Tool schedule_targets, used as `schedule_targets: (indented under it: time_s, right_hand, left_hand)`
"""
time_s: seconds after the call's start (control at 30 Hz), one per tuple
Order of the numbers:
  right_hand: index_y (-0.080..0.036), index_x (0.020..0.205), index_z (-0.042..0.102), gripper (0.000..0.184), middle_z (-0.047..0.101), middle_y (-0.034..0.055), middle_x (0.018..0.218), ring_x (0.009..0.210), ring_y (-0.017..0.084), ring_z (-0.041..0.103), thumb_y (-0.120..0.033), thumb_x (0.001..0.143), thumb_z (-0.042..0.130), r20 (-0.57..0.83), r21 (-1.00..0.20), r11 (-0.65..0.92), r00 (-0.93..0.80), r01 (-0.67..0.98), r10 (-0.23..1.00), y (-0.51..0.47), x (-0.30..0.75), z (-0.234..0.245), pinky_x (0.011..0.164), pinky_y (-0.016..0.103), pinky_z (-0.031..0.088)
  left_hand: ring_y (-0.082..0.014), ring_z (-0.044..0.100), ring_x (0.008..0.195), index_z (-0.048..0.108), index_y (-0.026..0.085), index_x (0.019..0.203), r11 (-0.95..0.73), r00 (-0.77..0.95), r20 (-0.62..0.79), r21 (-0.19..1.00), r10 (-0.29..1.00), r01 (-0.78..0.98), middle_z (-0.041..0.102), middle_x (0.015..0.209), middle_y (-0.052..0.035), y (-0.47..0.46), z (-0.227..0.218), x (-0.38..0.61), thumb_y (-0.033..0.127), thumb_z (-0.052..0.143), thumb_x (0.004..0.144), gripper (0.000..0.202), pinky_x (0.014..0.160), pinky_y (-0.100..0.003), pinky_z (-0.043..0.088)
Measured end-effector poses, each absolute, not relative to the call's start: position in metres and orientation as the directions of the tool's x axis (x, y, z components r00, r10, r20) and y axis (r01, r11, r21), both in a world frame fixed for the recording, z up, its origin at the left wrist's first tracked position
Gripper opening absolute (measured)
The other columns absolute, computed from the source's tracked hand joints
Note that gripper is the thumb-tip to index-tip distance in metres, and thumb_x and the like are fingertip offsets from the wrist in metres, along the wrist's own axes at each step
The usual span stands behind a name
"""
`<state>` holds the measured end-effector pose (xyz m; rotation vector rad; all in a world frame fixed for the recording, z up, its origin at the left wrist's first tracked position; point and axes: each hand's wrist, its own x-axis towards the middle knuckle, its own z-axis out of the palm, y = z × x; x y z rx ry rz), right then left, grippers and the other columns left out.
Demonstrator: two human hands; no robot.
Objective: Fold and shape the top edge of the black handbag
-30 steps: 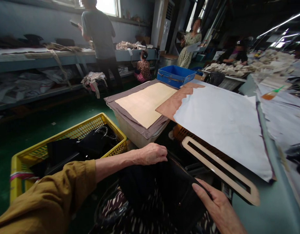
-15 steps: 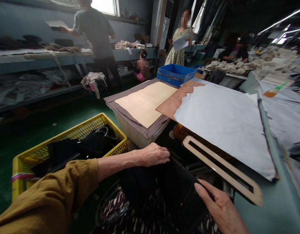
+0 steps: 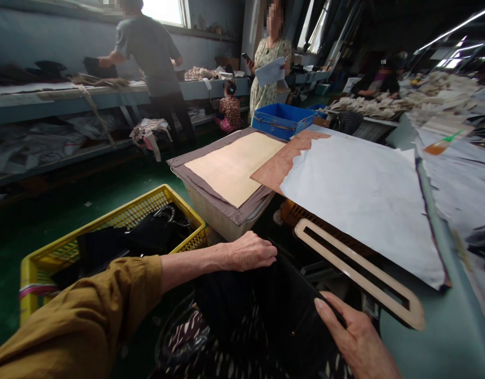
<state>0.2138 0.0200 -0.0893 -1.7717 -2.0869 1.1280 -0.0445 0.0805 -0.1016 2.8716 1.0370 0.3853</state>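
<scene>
A black bag (image 3: 284, 300), with a small metal zipper pull on its face, is stretched between my two hands over my lap. My left hand (image 3: 250, 251) is closed on the far end of its top edge, knuckles up. Nearer to me on the right, my right hand (image 3: 353, 331) grips the other end, thumb on the inner face and fingers behind the edge. The bag's lower part is dark and merges with the patterned cloth (image 3: 187, 329) on my lap. Just beyond my right hand lies a pale long frame-shaped template (image 3: 356, 271) with a slot.
A yellow basket (image 3: 104, 216) of black bags stands at left. Ahead is a tub (image 3: 214, 202) topped by a cream sheet (image 3: 234, 163), with a blue crate (image 3: 282, 123) behind. White paper (image 3: 361, 195) covers a board at right. Several people are in the background.
My hands and the bag stay nearly still. The standing person with papers has come nearer and shifted left. At the back bench, the other person's pale sheet has given way to a dark piece.
</scene>
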Motion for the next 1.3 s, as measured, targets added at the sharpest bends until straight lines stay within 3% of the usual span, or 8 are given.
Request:
schedule_targets:
  time_s: [0.43,0.6,0.7,0.8,0.9,1.13,1.3]
  right_hand:
    - [-0.021,0.106,0.06,0.044,0.065,0.0,0.072,0.066,0.016,0.059,-0.051,0.083,0.037,-0.293,-0.695,0.023,-0.312,0.719,0.904,0.015,0.209,-0.081,0.072,0.019,0.047]
    - [-0.021,0.109,0.058,0.046,0.068,0.0029,0.086,0.077,0.018,0.06,-0.052,0.083,0.038,-0.316,-0.721,-0.022,-0.3,0.693,0.9,0.012,0.212,-0.08,0.082,0.022,0.046]
    - [-0.02,0.113,0.057,0.048,0.066,0.004,0.1,0.09,0.021,0.059,-0.053,0.082,0.04,-0.344,-0.751,-0.069,-0.3,0.656,0.89,0.013,0.211,-0.079,0.084,0.024,0.045]
    - [-0.019,0.114,0.057,0.049,0.064,0.0041,0.109,0.101,0.022,0.056,-0.052,0.083,0.039,-0.357,-0.798,-0.088,-0.35,0.596,0.866,0.014,0.211,-0.075,0.088,0.025,0.044]
    - [-0.019,0.116,0.057,0.049,0.062,0.0052,0.112,0.105,0.024,0.054,-0.051,0.084,0.039,-0.354,-0.836,-0.099,-0.394,0.54,0.848,0.017,0.213,-0.07,0.093,0.03,0.042]
    - [-0.022,0.117,0.056,0.043,0.061,0.0047,0.115,0.104,0.023,0.055,-0.046,0.084,0.044,-0.367,-0.882,-0.156,-0.441,0.445,0.819,0.026,0.223,-0.068,0.092,0.032,0.042]
    - [-0.021,0.112,0.06,0.043,0.065,0.0047,0.107,0.095,0.023,0.059,-0.047,0.079,0.052,-0.412,-0.901,-0.274,-0.466,0.338,0.783,0.032,0.224,-0.075,0.085,0.03,0.047]
  left_hand:
    - [-0.0093,0.051,0.06,0.044,0.018,0.067,-0.681,0.672,0.132,0.24,0.729,0.692,0.057,0.07,0.0033,0.083,-0.094,-0.034,0.027,0.048,0.082,0.017,0.049,-0.025,0.025]
    - [-0.0105,0.05,0.06,0.047,0.019,0.072,-0.597,0.615,0.072,0.354,0.785,0.72,0.055,0.066,0.0035,0.086,-0.094,-0.033,0.03,0.051,0.08,0.015,0.051,-0.023,0.028]
    - [-0.0112,0.051,0.061,0.052,0.02,0.091,-0.522,0.573,0.048,0.482,0.818,0.704,0.056,0.066,0.0039,0.091,-0.097,-0.035,0.033,0.056,0.078,0.019,0.054,-0.021,0.032]
    - [-0.0106,0.054,0.069,0.053,0.018,0.105,-0.537,0.664,0.042,0.628,0.746,0.563,0.061,0.077,0.0009,0.098,-0.098,-0.037,0.028,0.054,0.08,0.026,0.063,-0.019,0.037]
    - [-0.0106,0.055,0.078,0.062,0.014,0.094,-0.538,0.764,0.019,0.721,0.646,0.437,0.063,0.087,-0.0034,0.105,-0.091,-0.039,0.022,0.051,0.082,0.018,0.071,-0.017,0.038]
    - [-0.0066,0.047,0.061,0.064,0.011,0.086,-0.411,0.767,-0.103,0.795,0.633,0.446,0.056,0.066,0.0024,0.109,-0.067,-0.04,0.021,0.053,0.08,0.016,0.058,-0.014,0.036]
    - [-0.006,0.046,0.06,0.064,0.01,0.084,-0.353,0.756,-0.149,0.816,0.638,0.459,0.054,0.064,0.0033,0.108,-0.067,-0.039,0.018,0.054,0.078,0.014,0.058,-0.013,0.035]
